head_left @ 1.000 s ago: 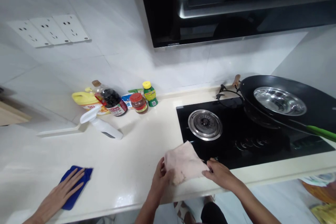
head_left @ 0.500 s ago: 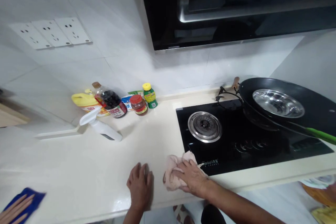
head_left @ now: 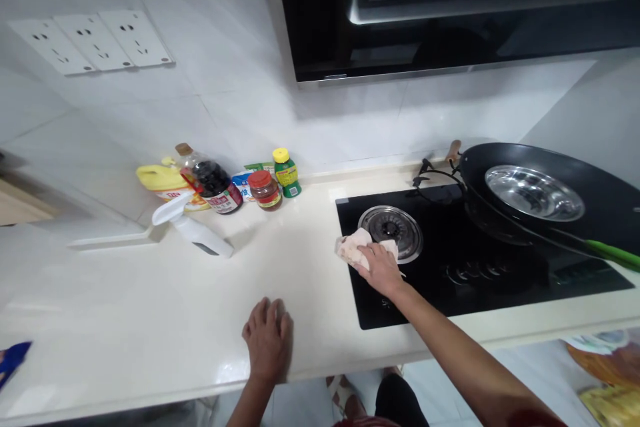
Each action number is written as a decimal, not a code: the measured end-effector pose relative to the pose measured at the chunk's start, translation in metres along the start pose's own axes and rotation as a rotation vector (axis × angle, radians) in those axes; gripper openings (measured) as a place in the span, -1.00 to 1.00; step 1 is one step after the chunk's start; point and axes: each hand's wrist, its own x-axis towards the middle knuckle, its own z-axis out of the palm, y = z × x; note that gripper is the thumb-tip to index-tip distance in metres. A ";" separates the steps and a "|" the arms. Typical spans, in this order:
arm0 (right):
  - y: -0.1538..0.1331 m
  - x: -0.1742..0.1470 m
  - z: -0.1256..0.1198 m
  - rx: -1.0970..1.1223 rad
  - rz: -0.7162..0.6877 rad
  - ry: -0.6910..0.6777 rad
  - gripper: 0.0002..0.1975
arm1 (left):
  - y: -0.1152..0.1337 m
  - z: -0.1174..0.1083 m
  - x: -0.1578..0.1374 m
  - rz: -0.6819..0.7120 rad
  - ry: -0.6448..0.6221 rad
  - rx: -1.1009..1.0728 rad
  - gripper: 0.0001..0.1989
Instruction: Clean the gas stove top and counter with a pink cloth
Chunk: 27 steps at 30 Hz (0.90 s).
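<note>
My right hand (head_left: 381,270) presses on a crumpled pale pink cloth (head_left: 354,248), its fingers bent over it. The cloth lies across the left edge of the black glass cooktop (head_left: 420,293) and overlaps the front of the round left burner (head_left: 395,225). On the white countertop (head_left: 175,320), left of the cooktop, my left hand (head_left: 267,337) rests palm down. Its fingers are slightly bent and a little apart, with nothing held.
A white spray bottle (head_left: 195,230) lies near a yellow bottle (head_left: 165,180), a dark sauce bottle (head_left: 213,183), a red-lidded jar (head_left: 265,191) and a green bottle (head_left: 287,173). A wok (head_left: 600,177) with a steel bowl (head_left: 535,193) stands right. A blue cloth (head_left: 13,361) shows at the left edge.
My right hand and the pink cloth have moved away from the counter's front edge, up to the left burner. At far left, another person's hand has left view and less of the blue cloth shows.
</note>
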 end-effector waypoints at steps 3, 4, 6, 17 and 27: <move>-0.015 -0.038 0.030 -0.017 -0.021 0.022 -0.52 | 0.002 -0.003 0.001 -0.010 -0.010 -0.001 -0.58; -0.023 -0.055 0.041 -0.009 -0.050 0.008 -0.52 | 0.002 -0.003 0.002 -0.014 -0.015 -0.001 -0.58; -0.040 -0.089 0.059 0.031 -0.129 -0.055 -0.52 | 0.002 -0.004 0.002 -0.018 -0.023 0.001 -0.58; -0.086 -0.112 0.050 0.265 -0.108 0.015 -0.58 | 0.002 -0.003 0.006 -0.009 -0.025 0.021 -0.55; 0.062 -0.097 0.017 -0.008 0.302 0.255 -0.61 | 0.003 -0.006 0.008 -0.047 -0.056 -0.024 -0.52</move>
